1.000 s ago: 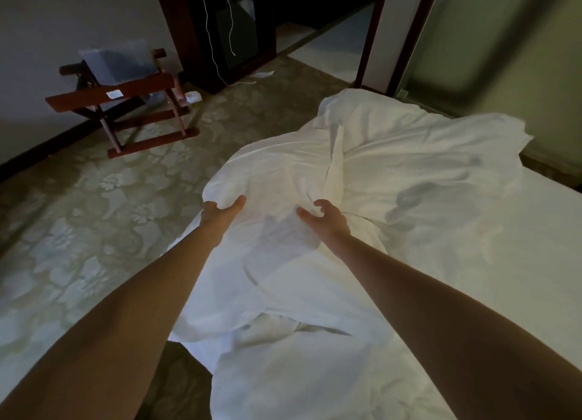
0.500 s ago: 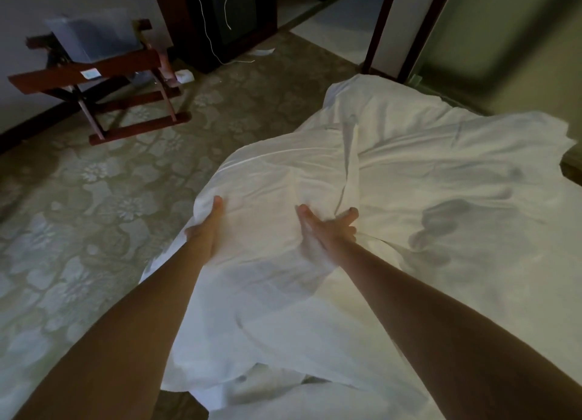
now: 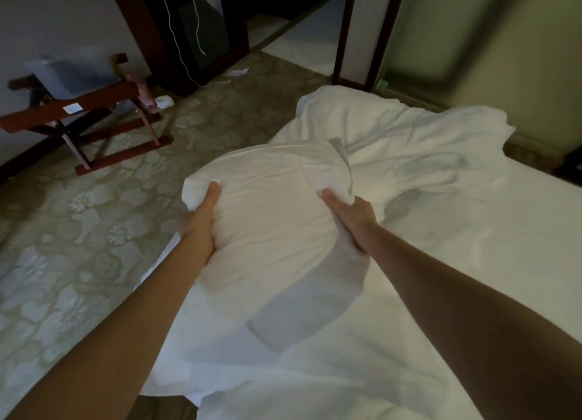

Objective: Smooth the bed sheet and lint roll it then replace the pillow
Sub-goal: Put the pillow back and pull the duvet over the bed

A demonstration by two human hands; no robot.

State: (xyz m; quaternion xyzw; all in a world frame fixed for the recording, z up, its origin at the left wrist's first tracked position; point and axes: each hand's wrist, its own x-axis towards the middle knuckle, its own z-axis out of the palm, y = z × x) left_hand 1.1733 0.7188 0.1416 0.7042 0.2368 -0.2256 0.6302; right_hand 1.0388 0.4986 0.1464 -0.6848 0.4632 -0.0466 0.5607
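carpet (image 3: 78, 230) flanks the rumpled bed sheet (image 3: 504, 262); left grip (image 3: 201, 221) and right grip (image 3: 352, 218) clamp bunched white bedding (image 3: 271, 205).

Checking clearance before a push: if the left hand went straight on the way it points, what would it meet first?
The white bedding bundle that the left hand grips: it would push into it. Beyond, probably the rumpled sheet at the far corner; depth is unclear.
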